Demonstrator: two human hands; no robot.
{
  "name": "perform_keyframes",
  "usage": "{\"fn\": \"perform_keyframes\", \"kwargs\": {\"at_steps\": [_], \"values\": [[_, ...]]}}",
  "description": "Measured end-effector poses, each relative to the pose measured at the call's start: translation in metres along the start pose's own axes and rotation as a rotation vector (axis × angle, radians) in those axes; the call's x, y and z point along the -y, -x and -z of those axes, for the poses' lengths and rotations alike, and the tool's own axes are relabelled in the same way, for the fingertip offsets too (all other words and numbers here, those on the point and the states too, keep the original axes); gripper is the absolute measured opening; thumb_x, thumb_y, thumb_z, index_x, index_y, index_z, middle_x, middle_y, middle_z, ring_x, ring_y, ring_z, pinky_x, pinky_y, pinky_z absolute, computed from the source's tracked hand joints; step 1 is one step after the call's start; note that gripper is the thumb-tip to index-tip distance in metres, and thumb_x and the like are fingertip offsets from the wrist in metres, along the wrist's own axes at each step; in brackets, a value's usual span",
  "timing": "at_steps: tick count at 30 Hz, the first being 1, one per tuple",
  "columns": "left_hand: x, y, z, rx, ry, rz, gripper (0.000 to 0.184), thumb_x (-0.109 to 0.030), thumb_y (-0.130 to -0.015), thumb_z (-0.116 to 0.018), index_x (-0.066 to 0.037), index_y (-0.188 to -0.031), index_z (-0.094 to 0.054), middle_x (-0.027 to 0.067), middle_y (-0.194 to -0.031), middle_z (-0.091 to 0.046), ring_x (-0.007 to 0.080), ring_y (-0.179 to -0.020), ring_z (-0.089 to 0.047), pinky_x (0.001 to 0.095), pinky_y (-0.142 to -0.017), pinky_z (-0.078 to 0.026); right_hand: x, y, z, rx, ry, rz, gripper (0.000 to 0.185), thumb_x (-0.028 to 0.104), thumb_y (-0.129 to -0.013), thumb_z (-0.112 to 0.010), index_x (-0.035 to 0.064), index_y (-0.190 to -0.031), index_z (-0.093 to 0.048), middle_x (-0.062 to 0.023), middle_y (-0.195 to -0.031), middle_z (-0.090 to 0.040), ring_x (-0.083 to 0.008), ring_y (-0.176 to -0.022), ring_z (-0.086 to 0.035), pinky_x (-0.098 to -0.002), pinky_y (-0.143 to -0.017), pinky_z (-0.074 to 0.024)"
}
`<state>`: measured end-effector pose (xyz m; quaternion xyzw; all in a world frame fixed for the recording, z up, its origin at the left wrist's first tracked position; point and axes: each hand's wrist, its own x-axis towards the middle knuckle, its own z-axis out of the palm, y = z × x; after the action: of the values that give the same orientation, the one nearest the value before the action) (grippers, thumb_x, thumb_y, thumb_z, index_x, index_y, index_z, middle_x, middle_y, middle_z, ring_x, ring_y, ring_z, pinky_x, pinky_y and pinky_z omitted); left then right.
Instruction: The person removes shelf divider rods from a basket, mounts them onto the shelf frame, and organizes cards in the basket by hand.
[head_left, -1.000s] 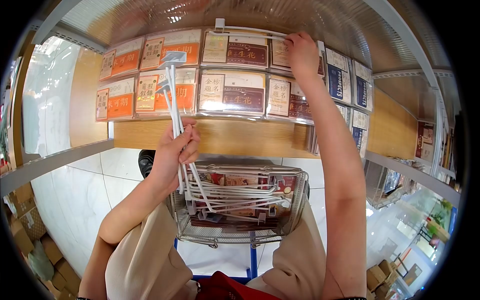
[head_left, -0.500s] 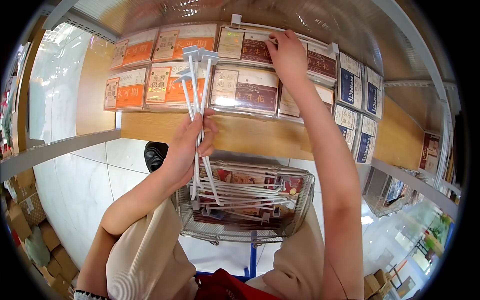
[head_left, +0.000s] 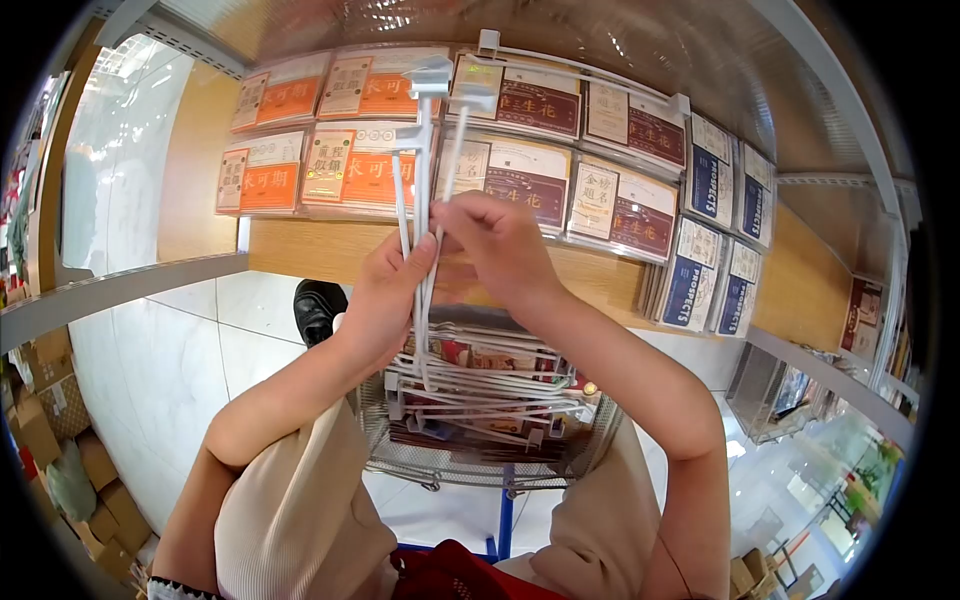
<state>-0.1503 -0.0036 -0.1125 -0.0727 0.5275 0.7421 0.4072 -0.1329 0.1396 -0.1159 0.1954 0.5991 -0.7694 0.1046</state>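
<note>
My left hand (head_left: 395,285) is closed around several long white display hooks (head_left: 423,160), held upright with their flat tag ends at the top. Close beside it, my right hand (head_left: 495,240) pinches the shaft of one white hook, whose upper part is blurred by motion. Behind the hooks, plastic-wrapped packs lie in rows on a wooden shelf: orange packs (head_left: 370,180), maroon-and-cream packs (head_left: 625,210) and blue-and-white packs (head_left: 690,275). Another white hook (head_left: 590,68) lies across the back row of maroon packs.
Below the shelf edge (head_left: 320,250) a wire basket (head_left: 400,455) stands before my knees, holding more white hooks (head_left: 490,385) and printed packs. Metal shelf posts flank both sides. Cardboard boxes (head_left: 105,500) are stacked on the floor at left; a clear bin (head_left: 775,395) is at right.
My right hand has come down and left from the back row of maroon packs to the hooks in my left hand. The hook across the packs stays behind there.
</note>
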Motion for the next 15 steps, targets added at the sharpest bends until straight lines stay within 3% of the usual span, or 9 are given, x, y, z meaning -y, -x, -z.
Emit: {"fn": "perform_keyframes", "kwargs": {"at_steps": [2, 4, 6, 7, 8, 11, 12, 15], "values": [[0.001, -0.001, -0.004, -0.048, 0.070, -0.037, 0.030, -0.025, -0.100, -0.037, -0.001, -0.116, -0.045, 0.0134, -0.110, -0.059, 0.0218, -0.096, -0.063, 0.0325, -0.081, -0.053, 0.007, 0.002, 0.000, -0.136, -0.281, -0.026, 0.024, 0.018, -0.093, -0.049, -0.0036, -0.089, -0.061, -0.0090, -0.075, -0.063, -0.0151, -0.064, -0.062, -0.0254, -0.055, -0.0515], [-0.002, -0.005, -0.005, -0.136, 0.153, -0.062, 0.029, -0.026, -0.099, -0.038, -0.002, -0.114, -0.044, 0.0118, -0.109, -0.059, 0.0207, -0.092, -0.063, 0.0317, -0.082, -0.054, 0.016, -0.006, 0.017, -0.311, -0.360, 0.256, 0.022, 0.016, -0.093, -0.050, -0.0030, -0.092, -0.060, -0.0091, -0.073, -0.062, -0.0144, -0.063, -0.062, -0.0255, -0.050, -0.0514], [-0.005, -0.007, 0.007, -0.187, 0.156, -0.118, 0.029, -0.027, -0.099, -0.038, -0.003, -0.114, -0.043, 0.0119, -0.108, -0.059, 0.0205, -0.091, -0.063, 0.0324, -0.083, -0.054, 0.048, -0.001, 0.043, -0.372, -0.258, 0.248, 0.022, 0.016, -0.093, -0.051, -0.0026, -0.095, -0.061, -0.0083, -0.075, -0.063, -0.0128, -0.064, -0.060, -0.0254, -0.054, -0.0513], [-0.006, -0.007, 0.011, -0.213, 0.157, -0.145, 0.029, -0.027, -0.099, -0.038, -0.003, -0.114, -0.042, 0.0120, -0.107, -0.059, 0.0203, -0.090, -0.063, 0.0328, -0.083, -0.054, 0.061, 0.001, 0.057, -0.407, -0.161, 0.258, 0.022, 0.017, -0.093, -0.052, -0.0020, -0.095, -0.063, -0.0067, -0.075, -0.063, -0.0124, -0.063, -0.059, -0.0251, -0.054, -0.0502], [-0.013, -0.005, 0.005, -0.311, 0.151, -0.145, 0.027, -0.028, -0.099, -0.039, -0.005, -0.112, -0.043, 0.0084, -0.100, -0.060, 0.0142, -0.078, -0.061, 0.0279, -0.072, -0.054, 0.070, 0.000, 0.069, -0.441, -0.064, 0.270, 0.022, 0.017, -0.092, -0.053, -0.0014, -0.095, -0.065, -0.0051, -0.074, -0.062, -0.0120, -0.062, -0.058, -0.0248, -0.055, -0.0491], [-0.010, -0.006, 0.020, -0.273, 0.133, -0.214, 0.025, -0.028, -0.099, -0.041, -0.007, -0.111, -0.044, 0.0045, -0.093, -0.059, 0.0081, -0.066, -0.053, 0.0223, -0.059, -0.048, 0.074, -0.014, 0.096, -0.445, 0.534, 0.367, 0.018, 0.016, -0.089, -0.059, 0.0024, -0.093, -0.069, -0.0049, -0.073, -0.061, -0.0138, -0.060, -0.056, -0.0285, -0.057, -0.0479], [-0.010, -0.007, 0.022, -0.280, 0.138, -0.221, 0.026, -0.027, -0.100, -0.037, -0.005, -0.114, -0.042, 0.0095, -0.095, -0.061, 0.0112, -0.061, -0.056, 0.0253, -0.060, -0.051, 0.066, -0.025, 0.104, -0.514, 0.847, 0.527, 0.013, 0.015, -0.083, -0.064, 0.0054, -0.088, -0.071, -0.0078, -0.075, -0.060, -0.0198, -0.065, -0.059, -0.0337, -0.061, -0.0476], [-0.008, -0.008, 0.023, -0.199, 0.147, -0.251, 0.025, -0.026, -0.100, -0.037, -0.004, -0.112, -0.043, 0.0096, -0.092, -0.061, 0.0107, -0.058, -0.054, 0.0249, -0.057, -0.048, 0.039, -0.054, 0.128, -0.413, 1.170, 0.713, 0.013, 0.014, -0.079, -0.066, 0.0057, -0.088, -0.071, -0.0104, -0.079, -0.060, -0.0271, -0.072, -0.060, -0.0378, -0.067, -0.0476]]}}
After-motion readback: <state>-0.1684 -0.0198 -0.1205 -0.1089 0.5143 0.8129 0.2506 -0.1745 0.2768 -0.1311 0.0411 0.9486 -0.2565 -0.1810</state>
